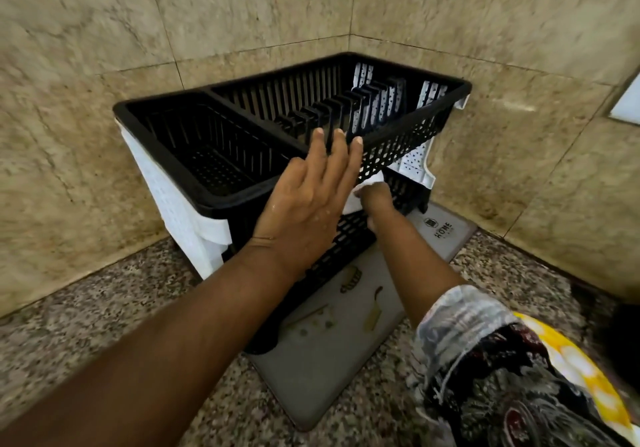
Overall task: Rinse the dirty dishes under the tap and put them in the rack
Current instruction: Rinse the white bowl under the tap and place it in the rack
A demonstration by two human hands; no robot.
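Beige marbled wall tiles form a corner behind a speckled granite counter. Set into that corner is a two-tier dish rack: black slotted basket on top, white perforated side panels, a black lower tier beneath. The top basket has a compartment on the left and a row of upright plate dividers on the right. No dishes are visible in the top basket.

Left hand: fingers straight and close together, palm facing the rack's front rim, fingertips at rim level. Water droplets show on the back of the hand. It holds nothing; whether the palm actually touches the rim cannot be told.

Right hand: reaches under the top basket toward the lower tier, fingers curled around a white object, mostly hidden; what the object is cannot be told. The forearm wears a rolled, patterned sleeve.

Under the rack lies a grey drying mat printed with "HOME" and utensil motifs.
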